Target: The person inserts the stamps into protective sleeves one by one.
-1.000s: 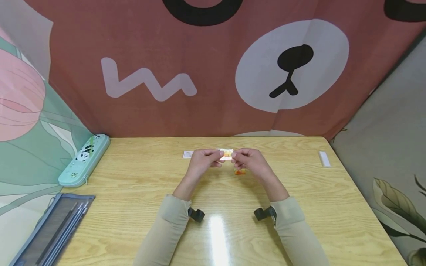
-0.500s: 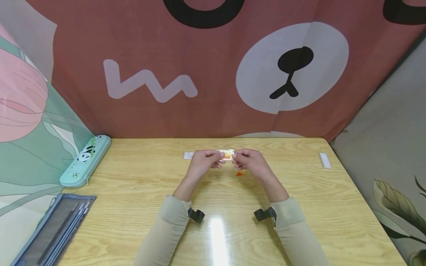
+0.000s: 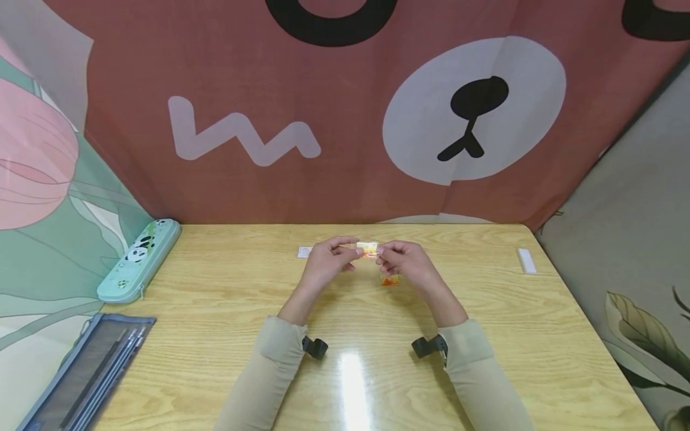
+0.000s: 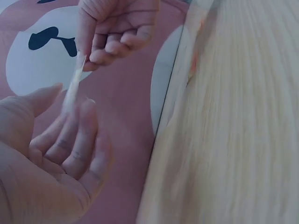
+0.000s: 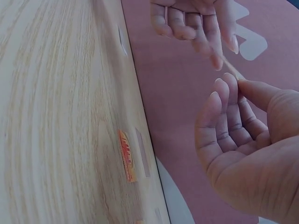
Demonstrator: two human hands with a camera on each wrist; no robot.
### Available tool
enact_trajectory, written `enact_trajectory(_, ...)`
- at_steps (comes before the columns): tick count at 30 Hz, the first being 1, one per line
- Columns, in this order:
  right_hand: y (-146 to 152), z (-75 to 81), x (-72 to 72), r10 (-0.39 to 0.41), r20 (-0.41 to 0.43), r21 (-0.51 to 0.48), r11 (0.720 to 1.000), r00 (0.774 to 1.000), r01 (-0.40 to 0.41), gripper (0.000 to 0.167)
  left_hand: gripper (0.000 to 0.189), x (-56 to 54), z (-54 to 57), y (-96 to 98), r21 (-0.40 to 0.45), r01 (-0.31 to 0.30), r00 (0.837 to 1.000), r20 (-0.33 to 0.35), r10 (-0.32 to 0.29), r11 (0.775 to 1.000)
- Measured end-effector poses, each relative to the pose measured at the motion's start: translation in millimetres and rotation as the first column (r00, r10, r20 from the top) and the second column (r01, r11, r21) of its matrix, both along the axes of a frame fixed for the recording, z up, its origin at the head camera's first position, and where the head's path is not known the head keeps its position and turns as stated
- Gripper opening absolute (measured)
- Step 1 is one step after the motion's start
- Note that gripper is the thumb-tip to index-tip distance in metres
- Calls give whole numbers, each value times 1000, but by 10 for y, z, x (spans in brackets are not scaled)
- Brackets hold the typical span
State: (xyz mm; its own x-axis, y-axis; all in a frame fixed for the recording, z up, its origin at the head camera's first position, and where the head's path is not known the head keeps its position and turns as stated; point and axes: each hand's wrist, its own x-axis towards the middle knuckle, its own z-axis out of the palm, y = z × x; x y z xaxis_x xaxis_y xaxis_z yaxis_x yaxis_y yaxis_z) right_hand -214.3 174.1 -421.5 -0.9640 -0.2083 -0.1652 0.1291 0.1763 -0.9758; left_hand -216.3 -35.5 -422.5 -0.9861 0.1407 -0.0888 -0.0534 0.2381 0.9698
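A small thin card [image 3: 368, 249] with white, yellow and orange print is held up above the table's far half. My right hand [image 3: 404, 261] pinches its right end between thumb and index finger, the other fingers loosely bent. At the card's left end, my left hand [image 3: 330, 261] has its thumb and fingers spread apart. The left wrist view shows the card [image 4: 73, 88] edge-on and blurred, its lower end right at my left fingertips [image 4: 87, 106], with the thumb off to one side. An orange printed piece [image 5: 126, 156] lies on the table below my right hand.
A small white printed piece [image 3: 304, 252] lies behind my left hand, and a white block [image 3: 526, 261] near the right edge. At the left are a panda pencil case [image 3: 139, 260] and a mesh pouch [image 3: 86, 371] of pencils. A bear-print cloth [image 3: 345, 191] hangs behind.
My left hand has loosened its pinch on the card, its index finger lifting away from the thumb. My right hand keeps its hold in nearly the same place.
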Motion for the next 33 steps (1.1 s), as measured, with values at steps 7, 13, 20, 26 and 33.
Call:
enact_trajectory(7, 15, 2, 3, -1, -17, -12, 1000, 1000, 1, 30, 64, 77, 135, -9, -584, -61, 921, -346, -180, 810)
enact_trajectory(13, 2, 9, 10, 13, -1, -26, 1000, 1000, -13, 32, 47, 78, 172, -5, -671, -97, 870, -416, -265, 735)
enact_trajectory(20, 2, 9, 18, 16, -2, -18, 1000, 1000, -16, 34, 45, 52, 153, -19, -668, -88, 847, -440, -297, 739)
enact_trajectory(26, 2, 5, 14, 18, -15, -13, 1000, 1000, -18, 36, 42, 21, 130, -38, -669, -103, 830, -466, -307, 736)
enact_trajectory(33, 47, -16, -1, 51, -41, 57, 997, 998, -49, 40, 40, -74, 142, -114, -682, -101, 855, -432, -288, 724)
